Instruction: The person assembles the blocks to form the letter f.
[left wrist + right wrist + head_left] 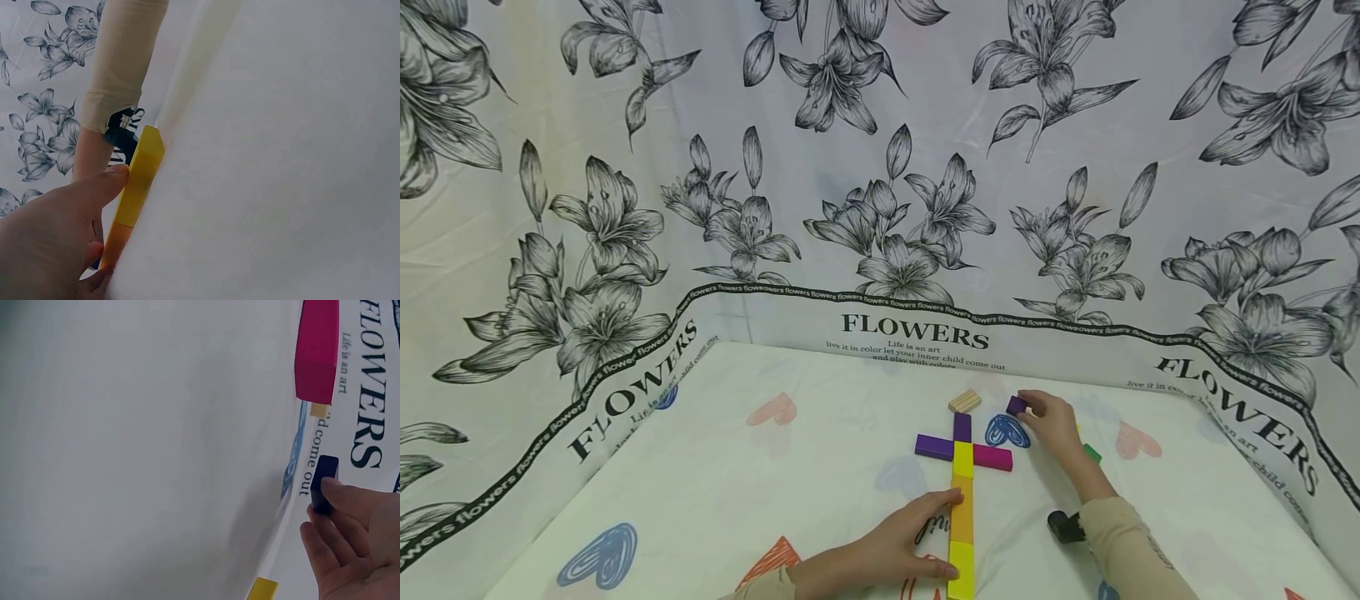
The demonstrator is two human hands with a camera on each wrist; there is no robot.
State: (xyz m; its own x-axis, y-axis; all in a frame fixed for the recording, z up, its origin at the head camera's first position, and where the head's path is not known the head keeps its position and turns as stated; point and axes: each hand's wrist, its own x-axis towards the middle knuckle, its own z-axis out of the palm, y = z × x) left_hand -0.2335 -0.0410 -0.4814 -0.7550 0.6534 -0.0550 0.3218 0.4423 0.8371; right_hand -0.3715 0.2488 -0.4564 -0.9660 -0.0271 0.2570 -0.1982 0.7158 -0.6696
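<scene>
Coloured blocks lie in a cross on the patterned cloth: a purple block point(962, 427) on top, another purple block point(934, 447) to the left, a magenta block point(992, 457) to the right. Below the crossing yellow block point(963, 459) run an orange block point(962, 510) and a longer yellow block point(961, 573). My left hand point(883, 546) rests along the left side of this column, its thumb on the lower yellow block and a finger at the orange one. My right hand point(1054, 427) pinches a small dark purple block point(324, 481), right of the cross's top.
A ridged wooden block point(965, 401) lies just beyond the cross. A green block point(1092, 453) and a bit of yellow show behind my right forearm. A black device point(1066, 527) sits at the right wrist. Flower-printed curtain point(775, 325) hangs around the cloth's back and sides.
</scene>
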